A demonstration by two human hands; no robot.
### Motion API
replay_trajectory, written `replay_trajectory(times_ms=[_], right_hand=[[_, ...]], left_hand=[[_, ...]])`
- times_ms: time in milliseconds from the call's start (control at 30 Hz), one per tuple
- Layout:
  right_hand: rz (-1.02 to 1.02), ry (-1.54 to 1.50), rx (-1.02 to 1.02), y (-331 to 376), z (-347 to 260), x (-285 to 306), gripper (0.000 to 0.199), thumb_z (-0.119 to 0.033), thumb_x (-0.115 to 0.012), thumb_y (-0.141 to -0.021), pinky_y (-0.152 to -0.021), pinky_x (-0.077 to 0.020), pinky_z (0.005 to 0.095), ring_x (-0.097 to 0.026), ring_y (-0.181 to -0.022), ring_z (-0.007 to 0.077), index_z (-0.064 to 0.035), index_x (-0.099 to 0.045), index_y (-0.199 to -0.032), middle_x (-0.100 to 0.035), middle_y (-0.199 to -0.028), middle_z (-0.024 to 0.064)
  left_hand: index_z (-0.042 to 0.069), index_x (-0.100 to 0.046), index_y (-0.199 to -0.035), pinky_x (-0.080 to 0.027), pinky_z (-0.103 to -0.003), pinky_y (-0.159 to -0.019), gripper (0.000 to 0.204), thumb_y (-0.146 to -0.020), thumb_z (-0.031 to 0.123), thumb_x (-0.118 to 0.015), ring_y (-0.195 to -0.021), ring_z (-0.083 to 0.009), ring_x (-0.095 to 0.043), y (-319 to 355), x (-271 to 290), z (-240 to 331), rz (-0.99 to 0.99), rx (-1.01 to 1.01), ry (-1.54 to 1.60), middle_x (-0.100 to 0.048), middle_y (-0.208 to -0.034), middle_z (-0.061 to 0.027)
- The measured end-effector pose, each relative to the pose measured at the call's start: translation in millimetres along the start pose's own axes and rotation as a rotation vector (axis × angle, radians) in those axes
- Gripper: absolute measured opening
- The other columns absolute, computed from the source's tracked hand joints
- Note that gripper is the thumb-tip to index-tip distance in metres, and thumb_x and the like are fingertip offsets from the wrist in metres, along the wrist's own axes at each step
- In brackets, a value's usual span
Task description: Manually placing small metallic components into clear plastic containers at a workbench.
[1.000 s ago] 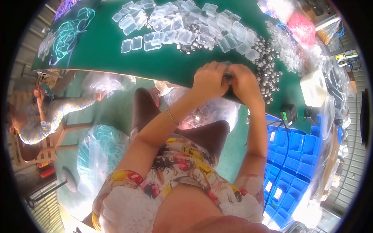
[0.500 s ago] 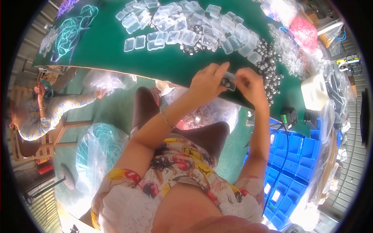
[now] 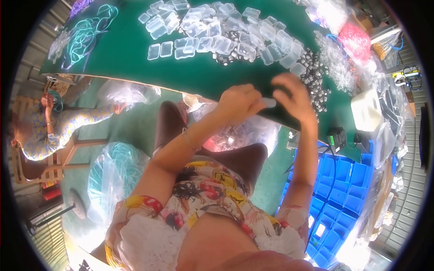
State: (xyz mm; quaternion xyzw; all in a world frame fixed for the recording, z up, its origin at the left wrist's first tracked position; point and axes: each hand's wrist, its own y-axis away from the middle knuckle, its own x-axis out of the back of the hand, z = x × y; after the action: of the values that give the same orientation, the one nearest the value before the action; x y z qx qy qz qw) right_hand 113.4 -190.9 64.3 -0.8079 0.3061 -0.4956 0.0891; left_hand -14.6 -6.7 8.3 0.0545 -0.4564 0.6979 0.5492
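My left hand (image 3: 240, 103) is closed on a small clear plastic box (image 3: 269, 103), whose end sticks out past my fingertips. Just right of it, my right hand (image 3: 294, 97) is raised with its fingers curved and apart, slightly blurred, and nothing shows between them. Both hands are over the near edge of the green table (image 3: 131, 58). Beyond them lies a spread of clear plastic boxes (image 3: 199, 29), some stacked or overlapping. Small black and silver parts (image 3: 316, 86) lie in a heap close to my right hand, with more of them among the boxes.
Teal cords (image 3: 88, 38) lie at the table's far left. On the right stand a white container (image 3: 366, 110) and a black device (image 3: 336, 139); blue bins (image 3: 341, 180) are below. Clear pieces (image 3: 337, 63) lie beyond the black parts. Another person (image 3: 43, 131) sits at left.
My right hand has come off the clear box and opened, moving slightly up and right. My left hand, still holding the box, has dropped a little and turned.
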Motion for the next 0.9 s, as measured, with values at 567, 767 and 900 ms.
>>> replay_trajectory(times_ms=[567, 767, 900], right_hand=[[0.49, 0.618, -0.083, 10, 24, -6, 0.017, -0.009, -0.064, -0.088, -0.068, -0.0521, 0.0389, -0.065, -0.08, 0.0339, -0.0036, -0.069, -0.103, -0.067, -0.091, 0.017], [0.289, 0.486, -0.518, 26, -12, -34, 0.025, -0.014, -0.063, -0.085, -0.057, -0.0516, 0.0403, -0.065, -0.059, 0.0322, -0.0082, -0.063, -0.109, -0.066, -0.068, 0.013], [0.19, 0.652, -0.517, 32, -18, -42, 0.026, -0.02, -0.066, -0.086, -0.055, -0.0509, 0.0403, -0.066, -0.059, 0.0312, -0.0094, -0.062, -0.109, -0.067, -0.068, 0.011]], left_hand=[[0.011, -0.067, -0.101, -0.053, -0.04, -0.07, 0.027, -0.076, 0.017, -0.074, -0.082, -0.0301, -0.065, -10, 27, -19, 0.06, 0.118, -0.214, -0.064, -0.09, -0.0083], [0.011, -0.068, -0.088, -0.053, -0.04, -0.072, 0.016, -0.075, 0.018, -0.073, -0.085, -0.0275, -0.065, -31, 27, -61, 0.164, 0.242, -0.506, -0.062, -0.088, -0.008], [0.012, -0.068, -0.083, -0.052, -0.039, -0.07, 0.013, -0.075, 0.021, -0.072, -0.082, -0.0258, -0.067, -39, 18, -68, 0.141, 0.264, -0.645, -0.063, -0.089, -0.0074]])
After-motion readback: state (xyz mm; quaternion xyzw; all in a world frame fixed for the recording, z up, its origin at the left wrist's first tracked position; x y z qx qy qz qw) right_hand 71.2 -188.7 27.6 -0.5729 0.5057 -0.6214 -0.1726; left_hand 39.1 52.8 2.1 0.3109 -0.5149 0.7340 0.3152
